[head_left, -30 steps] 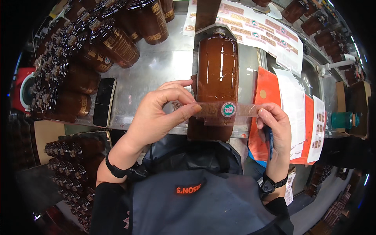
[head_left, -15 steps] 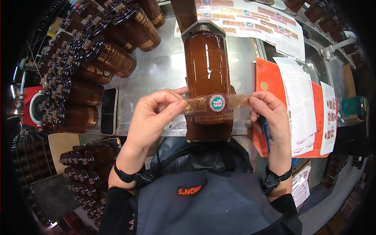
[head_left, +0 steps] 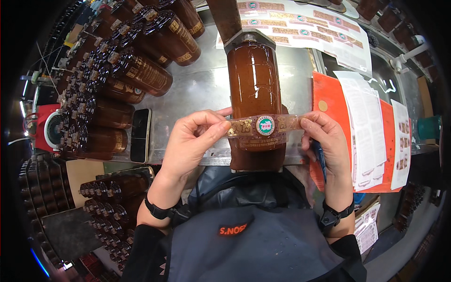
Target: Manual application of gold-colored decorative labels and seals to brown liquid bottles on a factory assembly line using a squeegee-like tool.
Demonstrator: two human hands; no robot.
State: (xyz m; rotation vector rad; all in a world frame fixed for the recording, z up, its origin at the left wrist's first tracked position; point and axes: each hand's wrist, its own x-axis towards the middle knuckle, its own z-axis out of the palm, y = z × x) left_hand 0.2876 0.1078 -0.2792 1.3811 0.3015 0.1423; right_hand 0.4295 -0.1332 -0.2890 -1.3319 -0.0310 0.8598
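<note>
A see-through label strip (head_left: 266,126) with gold ornament and a round green-and-white emblem stretches crosswise over the lower part of a brown glass bottle (head_left: 255,84). My left hand (head_left: 195,138) pinches its left end between thumb and forefinger. Its right end is pinched the same way by my right hand (head_left: 329,136). A slim blue tool (head_left: 320,160), its kind unclear, is tucked in the lower fingers of my right hand. The bottle lies with its base toward me on a brown stand (head_left: 257,162). Whether the strip's middle touches the glass, I cannot tell.
Many brown bottles (head_left: 141,73) crowd the metal table's left side, beside a phone (head_left: 141,136). Label sheets (head_left: 300,28) lie at the back. On the right, papers (head_left: 366,131) cover an orange board (head_left: 324,91), near a sink. More bottles (head_left: 115,190) stand below the table at left.
The whole view has shifted slightly, so the scene sits a little farther right. Both hands keep their pinch on the label strip, which remains across the bottle's lower part.
</note>
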